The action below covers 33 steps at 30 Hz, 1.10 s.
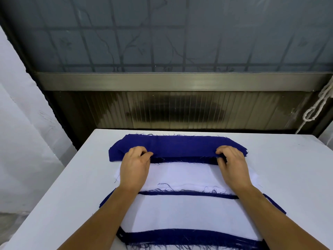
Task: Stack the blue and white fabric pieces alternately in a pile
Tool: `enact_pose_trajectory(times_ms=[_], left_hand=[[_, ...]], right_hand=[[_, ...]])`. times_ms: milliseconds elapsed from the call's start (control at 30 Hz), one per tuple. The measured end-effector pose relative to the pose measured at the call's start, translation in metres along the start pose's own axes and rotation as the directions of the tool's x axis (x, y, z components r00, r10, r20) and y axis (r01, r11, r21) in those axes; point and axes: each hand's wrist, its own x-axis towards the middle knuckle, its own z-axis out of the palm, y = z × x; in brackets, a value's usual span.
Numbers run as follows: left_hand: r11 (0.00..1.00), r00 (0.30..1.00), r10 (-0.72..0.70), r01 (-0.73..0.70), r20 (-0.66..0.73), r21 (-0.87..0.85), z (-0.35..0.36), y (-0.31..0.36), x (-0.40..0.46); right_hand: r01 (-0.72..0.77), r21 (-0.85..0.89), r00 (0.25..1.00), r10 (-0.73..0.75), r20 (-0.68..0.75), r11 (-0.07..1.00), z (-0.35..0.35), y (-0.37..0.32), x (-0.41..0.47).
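Nearest the camera, two bare forearms reach forward over a pile of fabric pieces on a white table (pixel 288 159). At the near edge a frayed blue strip (pixel 189 237) shows beneath a white fabric piece (pixel 180 212), and another thin blue edge (pixel 189 193) runs across above it, with a second white piece (pixel 183 175) lying beyond that. Farthest back sits a blue fabric piece (pixel 173 144), its near edge lifted off the white layer. Left hand (pixel 135 166) pinches that edge with curled fingers near the piece's left end; right hand (pixel 232 165) pinches the same edge near the right end. Behind the table stands a ribbed metal panel (pixel 180 109) under a patterned window (pixel 171 33), and a white rope (pixel 319 107) hangs at the right.
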Motion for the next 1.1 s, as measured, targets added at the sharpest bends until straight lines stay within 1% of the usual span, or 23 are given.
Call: enact_pose_trajectory(times_ms=[100,167,233,333,367,400,433,467,500,533,600,633,667,700,733,800,833,867,900,933,1000,1067,1100], left_hand=[[0.999,0.999,0.039,-0.039,0.008,0.003,-0.027,-0.001,-0.007],[0.997,0.995,0.081,-0.081,0.064,-0.001,-0.049,-0.004,-0.015],[0.991,0.982,0.133,-0.132,0.137,-0.016,-0.072,-0.005,-0.022],[0.97,0.943,0.245,-0.235,0.226,-0.067,-0.102,-0.006,-0.031],[0.966,0.932,0.258,-0.24,0.254,-0.101,-0.109,-0.006,-0.033],[0.966,0.928,0.242,-0.204,0.283,-0.157,-0.115,-0.007,-0.035],[0.966,0.924,0.189,-0.114,0.333,-0.232,-0.12,-0.009,-0.036],[0.949,0.901,0.129,0.009,0.414,-0.315,-0.124,-0.01,-0.036],[0.916,0.853,0.095,0.127,0.513,-0.381,-0.126,-0.012,-0.035],[0.887,0.794,0.096,0.205,0.6,-0.414,-0.127,-0.013,-0.033],[0.875,0.701,0.128,0.253,0.702,-0.412,-0.125,-0.014,-0.025],[0.883,0.678,0.138,0.246,0.722,-0.4,-0.123,-0.013,-0.021],[0.892,0.674,0.134,0.237,0.727,-0.384,-0.121,-0.013,-0.017],[0.908,0.691,0.115,0.218,0.713,-0.358,-0.119,-0.013,-0.013],[0.927,0.735,0.088,0.186,0.673,-0.325,-0.117,-0.013,-0.01],[0.948,0.866,0.052,0.114,0.498,-0.298,-0.116,-0.012,-0.007],[0.951,0.92,0.052,0.073,0.389,-0.299,-0.116,-0.011,-0.008],[0.955,0.956,0.067,0.021,0.285,-0.296,-0.117,-0.01,-0.011],[0.959,0.975,0.096,-0.036,0.201,-0.282,-0.118,-0.009,-0.016],[0.958,0.98,0.137,-0.094,0.144,-0.272,-0.118,-0.01,-0.023],[0.943,0.965,0.234,-0.195,0.119,-0.269,-0.114,-0.013,-0.044],[0.918,0.927,0.338,-0.287,0.163,-0.272,-0.105,-0.019,-0.07],[0.911,0.908,0.369,-0.31,0.2,-0.273,-0.099,-0.021,-0.083]], right_hand=[[-0.093,0.02,0.994,0.092,0.064,0.995,-0.02,-0.011,-0.011],[-0.091,0.019,0.99,0.088,0.111,0.996,-0.038,-0.018,-0.025],[-0.085,0.026,0.976,0.078,0.202,0.996,-0.059,-0.027,-0.038],[-0.111,0.042,0.944,0.092,0.317,0.993,-0.089,-0.035,-0.05],[-0.114,0.047,0.934,0.091,0.347,0.992,-0.097,-0.036,-0.054],[-0.116,0.057,0.923,0.086,0.374,0.992,-0.103,-0.036,-0.056],[-0.133,0.085,0.909,0.088,0.407,0.987,-0.109,-0.036,-0.057],[-0.172,0.124,0.888,0.1,0.449,0.977,-0.114,-0.035,-0.057],[-0.218,0.155,0.861,0.115,0.496,0.963,-0.117,-0.035,-0.055],[-0.257,0.167,0.831,0.129,0.541,0.952,-0.12,-0.034,-0.052],[-0.294,0.119,0.777,0.165,0.608,0.948,-0.121,-0.032,-0.044],[-0.292,0.084,0.768,0.181,0.615,0.953,-0.121,-0.031,-0.041],[-0.283,0.064,0.778,0.19,0.599,0.957,-0.12,-0.032,-0.038],[-0.271,0.063,0.808,0.192,0.556,0.96,-0.118,-0.033,-0.036],[-0.247,0.069,0.855,0.184,0.485,0.967,-0.117,-0.036,-0.035],[-0.132,0.058,0.956,0.112,0.27,0.99,-0.118,-0.042,-0.036],[-0.047,0.024,0.987,0.043,0.152,0.999,-0.12,-0.044,-0.039],[0.048,-0.023,0.997,-0.047,0.056,0.999,-0.121,-0.045,-0.043],[0.138,-0.069,0.99,-0.139,-0.006,0.988,-0.122,-0.043,-0.049],[0.216,-0.107,0.974,-0.221,-0.038,0.97,-0.121,-0.039,-0.058],[0.333,-0.133,0.939,-0.341,-0.044,0.934,-0.114,-0.028,-0.079],[0.385,-0.123,0.92,-0.39,-0.022,0.915,-0.103,-0.016,-0.102],[0.39,-0.111,0.92,-0.393,-0.004,0.914,-0.096,-0.011,-0.113]])
